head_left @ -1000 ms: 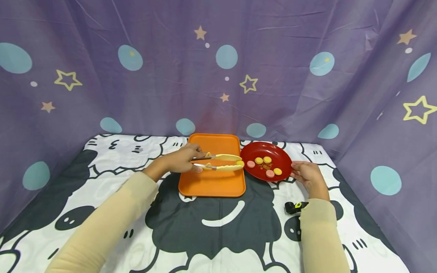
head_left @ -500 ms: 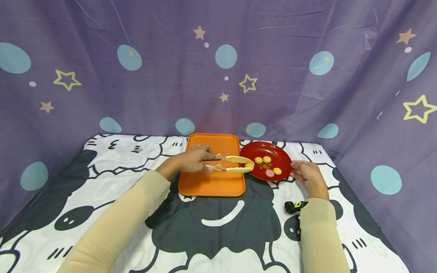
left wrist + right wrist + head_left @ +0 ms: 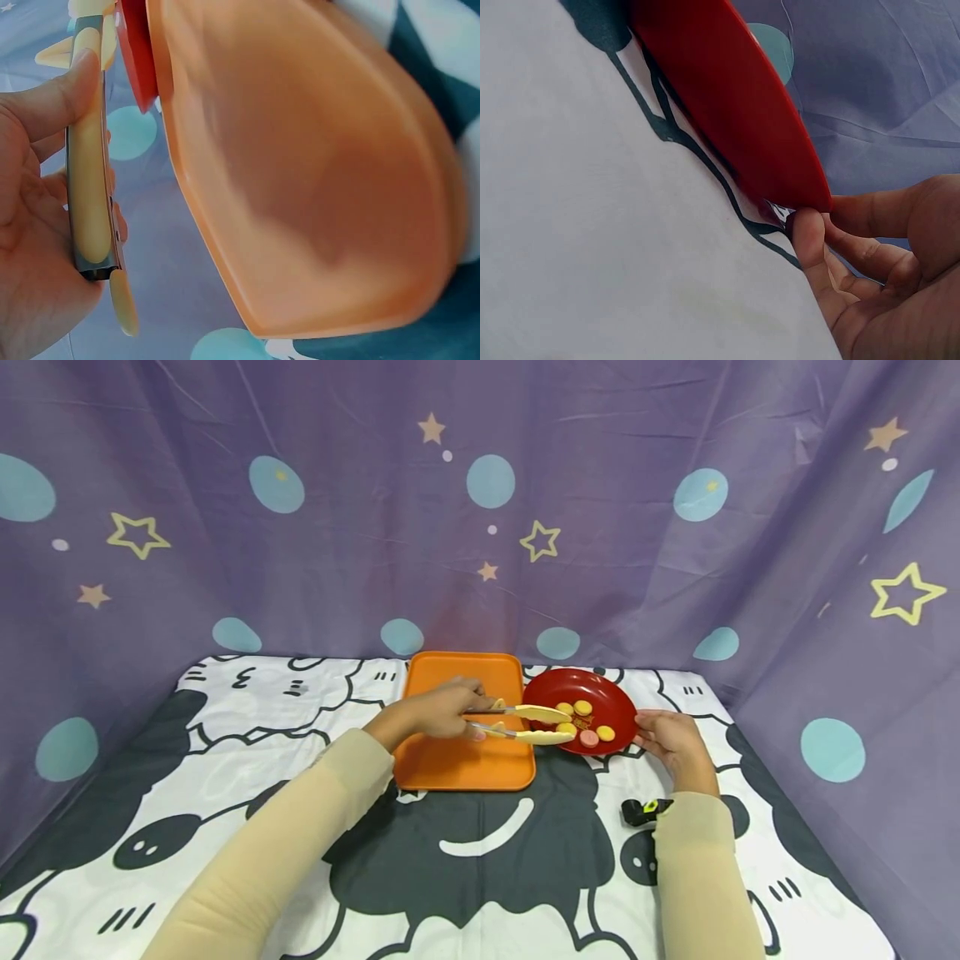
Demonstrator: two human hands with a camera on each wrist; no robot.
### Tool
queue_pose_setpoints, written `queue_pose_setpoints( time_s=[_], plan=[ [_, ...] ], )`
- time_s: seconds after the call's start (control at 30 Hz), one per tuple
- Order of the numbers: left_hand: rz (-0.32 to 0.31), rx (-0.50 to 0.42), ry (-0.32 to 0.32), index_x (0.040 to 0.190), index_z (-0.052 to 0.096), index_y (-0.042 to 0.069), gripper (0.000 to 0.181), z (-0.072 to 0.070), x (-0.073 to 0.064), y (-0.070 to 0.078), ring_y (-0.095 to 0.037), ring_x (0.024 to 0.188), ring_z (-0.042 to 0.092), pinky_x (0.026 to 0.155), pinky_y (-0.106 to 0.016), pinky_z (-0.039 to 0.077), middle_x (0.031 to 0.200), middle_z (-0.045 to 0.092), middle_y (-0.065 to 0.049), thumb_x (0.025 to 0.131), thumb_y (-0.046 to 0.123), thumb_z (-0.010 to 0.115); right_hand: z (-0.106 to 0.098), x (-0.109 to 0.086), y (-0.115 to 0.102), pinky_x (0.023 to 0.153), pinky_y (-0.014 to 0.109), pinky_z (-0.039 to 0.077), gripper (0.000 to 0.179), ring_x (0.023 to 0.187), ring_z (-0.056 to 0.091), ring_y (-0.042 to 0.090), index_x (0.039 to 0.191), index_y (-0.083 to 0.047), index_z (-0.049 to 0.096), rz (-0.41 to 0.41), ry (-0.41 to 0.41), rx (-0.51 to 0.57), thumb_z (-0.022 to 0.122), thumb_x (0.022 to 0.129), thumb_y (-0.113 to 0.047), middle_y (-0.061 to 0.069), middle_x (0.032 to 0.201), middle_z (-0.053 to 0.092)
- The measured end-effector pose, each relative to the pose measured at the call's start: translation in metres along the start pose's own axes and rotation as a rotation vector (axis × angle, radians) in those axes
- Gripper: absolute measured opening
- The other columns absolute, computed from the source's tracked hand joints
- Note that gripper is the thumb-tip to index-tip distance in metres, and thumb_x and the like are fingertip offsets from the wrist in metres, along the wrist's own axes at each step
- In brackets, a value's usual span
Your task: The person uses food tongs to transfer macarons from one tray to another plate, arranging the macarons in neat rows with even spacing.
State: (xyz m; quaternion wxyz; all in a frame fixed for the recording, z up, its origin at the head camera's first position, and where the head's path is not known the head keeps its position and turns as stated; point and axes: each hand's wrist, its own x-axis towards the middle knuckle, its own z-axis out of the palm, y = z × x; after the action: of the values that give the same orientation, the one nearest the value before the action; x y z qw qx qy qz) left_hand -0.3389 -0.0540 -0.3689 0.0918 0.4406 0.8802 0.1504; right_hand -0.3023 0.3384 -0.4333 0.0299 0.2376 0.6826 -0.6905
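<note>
My left hand [image 3: 442, 710] grips a pair of tongs [image 3: 542, 714] with cream-yellow tips, thumb along the handle [image 3: 90, 165] in the left wrist view. The tips reach over the left part of a red plate [image 3: 577, 681], spread a little apart. A yellow macaron [image 3: 566, 728] shows between the tip ends. On the plate lie more yellow macarons [image 3: 582, 707] and a pink macaron [image 3: 588, 738]; the tongs cover part of the plate. My right hand [image 3: 670, 739] pinches the plate's right rim, and in the right wrist view the fingers [image 3: 810, 236] are at its edge.
An orange tray [image 3: 465, 768] lies left of the plate, under the left hand and tongs. A small black object with a yellow-green mark [image 3: 641, 812] sits beside the right sleeve. The cartoon-print tablecloth [image 3: 487, 877] meets a purple curtain [image 3: 480, 602] at the back.
My left hand has carried the tongs rightward, from the tray's right edge to over the plate, with the yellow macaron at their tips. My right hand stays at the plate's rim.
</note>
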Motion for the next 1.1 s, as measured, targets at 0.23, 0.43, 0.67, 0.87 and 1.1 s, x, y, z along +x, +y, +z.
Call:
queue_pose_setpoints(
  time_s=[0.23,0.43,0.67,0.87,1.1],
  plan=[
    [0.023,0.018,-0.035,0.148,0.054,0.009,0.062,-0.004,0.007,0.006,-0.024,0.096,0.046,0.087,-0.036,0.036,0.110,0.056,-0.008,0.093,0.026,0.076,0.000,0.000,0.000,0.072,0.024,0.058,0.040,0.074,0.068,0.010,0.141,0.005,0.054,0.005,-0.001,-0.004,0.059,0.102,-0.006,-0.002,0.084,0.069],
    [0.032,0.032,-0.058,0.148,0.055,0.006,0.062,-0.006,0.011,0.009,-0.025,0.100,0.048,0.090,-0.038,0.036,0.113,0.057,-0.010,0.093,0.026,0.076,0.000,0.000,-0.001,0.073,0.025,0.058,0.041,0.076,0.068,0.010,0.141,0.005,0.054,0.009,-0.002,-0.009,0.059,0.102,-0.007,-0.002,0.086,0.069],
    [-0.004,0.014,-0.082,0.150,0.053,0.007,0.063,-0.009,0.011,0.011,-0.025,0.099,0.046,0.088,-0.037,0.037,0.114,0.056,-0.009,0.094,0.026,0.075,0.000,0.000,0.000,0.073,0.025,0.058,0.037,0.075,0.068,0.010,0.137,0.006,0.056,-0.003,0.005,0.001,0.058,0.102,-0.005,-0.002,0.083,0.069],
    [-0.002,0.009,-0.072,0.149,0.054,0.008,0.063,-0.008,0.011,0.010,-0.025,0.099,0.046,0.087,-0.037,0.037,0.114,0.056,-0.009,0.093,0.027,0.076,0.001,0.001,-0.001,0.072,0.024,0.058,0.037,0.074,0.068,0.010,0.138,0.004,0.057,0.008,0.013,-0.005,0.059,0.102,-0.007,-0.002,0.084,0.069],
    [-0.010,-0.056,-0.033,0.150,0.051,0.006,0.065,-0.010,0.007,0.007,-0.026,0.100,0.045,0.088,-0.039,0.038,0.117,0.057,-0.014,0.093,0.024,0.077,0.000,0.002,0.000,0.072,0.024,0.058,0.039,0.075,0.068,0.010,0.139,0.005,0.055,0.004,0.007,-0.007,0.058,0.102,-0.006,-0.003,0.084,0.068]
  ],
)
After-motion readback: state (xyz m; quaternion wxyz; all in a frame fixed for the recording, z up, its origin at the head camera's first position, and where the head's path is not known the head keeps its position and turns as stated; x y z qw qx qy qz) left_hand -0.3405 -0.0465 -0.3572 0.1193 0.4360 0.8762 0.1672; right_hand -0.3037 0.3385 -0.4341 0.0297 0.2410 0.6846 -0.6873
